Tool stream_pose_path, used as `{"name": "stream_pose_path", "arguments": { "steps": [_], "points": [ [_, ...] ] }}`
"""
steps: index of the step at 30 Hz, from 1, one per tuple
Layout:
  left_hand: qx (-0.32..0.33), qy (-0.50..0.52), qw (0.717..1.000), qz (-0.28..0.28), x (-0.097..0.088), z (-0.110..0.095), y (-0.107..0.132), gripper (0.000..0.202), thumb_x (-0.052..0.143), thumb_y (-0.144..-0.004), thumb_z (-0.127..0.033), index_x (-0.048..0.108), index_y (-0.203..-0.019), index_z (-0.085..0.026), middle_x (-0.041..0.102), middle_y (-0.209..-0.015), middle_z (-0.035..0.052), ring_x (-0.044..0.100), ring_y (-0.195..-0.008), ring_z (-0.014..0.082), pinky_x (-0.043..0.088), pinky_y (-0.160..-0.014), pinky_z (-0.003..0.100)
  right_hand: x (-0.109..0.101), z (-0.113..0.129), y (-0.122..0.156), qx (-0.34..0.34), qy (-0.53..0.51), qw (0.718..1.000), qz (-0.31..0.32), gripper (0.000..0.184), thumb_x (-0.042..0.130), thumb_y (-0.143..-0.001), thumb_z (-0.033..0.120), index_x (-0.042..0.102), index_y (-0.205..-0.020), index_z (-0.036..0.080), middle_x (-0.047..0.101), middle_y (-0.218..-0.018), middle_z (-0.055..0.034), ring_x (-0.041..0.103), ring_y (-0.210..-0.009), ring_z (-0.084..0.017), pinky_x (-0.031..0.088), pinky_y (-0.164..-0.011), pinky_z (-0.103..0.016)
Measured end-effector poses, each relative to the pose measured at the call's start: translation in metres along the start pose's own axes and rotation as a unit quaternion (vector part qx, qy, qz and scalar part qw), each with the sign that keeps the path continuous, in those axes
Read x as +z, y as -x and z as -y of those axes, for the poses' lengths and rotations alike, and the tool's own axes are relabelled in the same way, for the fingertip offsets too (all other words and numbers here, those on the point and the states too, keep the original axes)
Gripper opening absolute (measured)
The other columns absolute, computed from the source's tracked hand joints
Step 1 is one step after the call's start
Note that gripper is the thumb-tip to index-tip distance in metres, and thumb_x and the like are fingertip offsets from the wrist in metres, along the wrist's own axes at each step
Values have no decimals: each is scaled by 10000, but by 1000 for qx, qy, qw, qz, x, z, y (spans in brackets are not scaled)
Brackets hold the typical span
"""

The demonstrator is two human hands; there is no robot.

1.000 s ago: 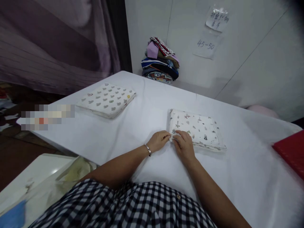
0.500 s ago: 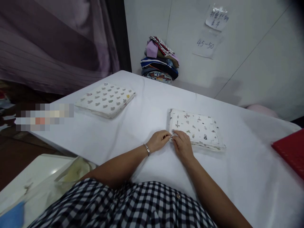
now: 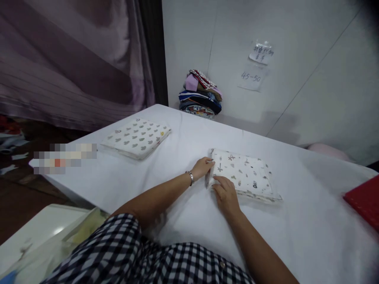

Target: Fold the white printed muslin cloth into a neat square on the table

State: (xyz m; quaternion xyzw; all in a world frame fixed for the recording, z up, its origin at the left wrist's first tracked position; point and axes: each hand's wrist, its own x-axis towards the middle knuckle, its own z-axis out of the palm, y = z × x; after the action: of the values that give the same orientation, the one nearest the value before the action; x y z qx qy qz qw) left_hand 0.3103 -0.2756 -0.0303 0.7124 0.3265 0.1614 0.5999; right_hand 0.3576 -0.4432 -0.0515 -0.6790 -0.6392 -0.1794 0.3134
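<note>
A folded white cloth printed with small grey and brown figures lies flat in front of me, slightly right of centre. My left hand, with a silver bracelet at the wrist, grips its left edge between thumb and fingers. At the near left corner, my right hand has its fingers bent and closed on the cloth's edge. The fingertips partly hide that corner. A second folded white cloth, with grey mouse-head-like shapes, lies farther left, apart from both hands.
Both cloths rest on a white-covered table. Beyond its far edge a pile of folded fabrics stands against the wall, below paper notes. Something red lies at the right edge. A white surface is at lower left.
My left hand has moved from the near left corner up along the cloth's left edge. My right hand stays by the corner. The view has tilted up slightly.
</note>
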Motion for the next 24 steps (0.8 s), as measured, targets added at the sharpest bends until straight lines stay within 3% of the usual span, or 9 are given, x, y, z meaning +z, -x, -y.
{"name": "stream_pose_path", "arguments": {
  "steps": [4, 10, 15, 24],
  "points": [
    [-30, -3, 998, -61, 7, -14, -42, 459, 668, -705, -388, 535, -1084, -164, 652, -861, 49, 593, -675, 139, 453, -556, 228, 3, -2, 1, -7, -2, 1000, -6, 209, 446, -846, 75, 608, -874, 204, 595, -1111, -86, 487, -1072, -220, 406, -839, -377],
    [-2, -33, 993, -112, 19, -22, -89, 465, 655, -698, -230, 512, -1137, -174, 632, -994, 73, 607, -834, 151, 463, -702, 246, 6, -3, -2, -3, -14, 1000, -9, 228, 442, -844, 68, 616, -871, 213, 623, -1014, -63, 514, -979, -198, 397, -797, -359],
    [18, -90, 987, -132, 24, -8, -97, 379, 620, -718, -197, 549, -1090, -195, 631, -998, 57, 589, -912, 170, 430, -820, 284, 13, -3, -7, 22, -17, 1000, 10, 215, 470, -834, 49, 622, -830, 201, 635, -894, -36, 523, -862, -171, 372, -738, -333],
    [20, -142, 984, -110, 21, -9, -94, 422, 598, -760, -303, 516, -1150, -164, 618, -1090, 100, 579, -990, 203, 421, -844, 283, 10, -4, -7, 30, -12, 998, 56, 193, 508, -820, 63, 629, -891, 196, 640, -979, -41, 517, -940, -183, 369, -777, -342]
  ]
}}
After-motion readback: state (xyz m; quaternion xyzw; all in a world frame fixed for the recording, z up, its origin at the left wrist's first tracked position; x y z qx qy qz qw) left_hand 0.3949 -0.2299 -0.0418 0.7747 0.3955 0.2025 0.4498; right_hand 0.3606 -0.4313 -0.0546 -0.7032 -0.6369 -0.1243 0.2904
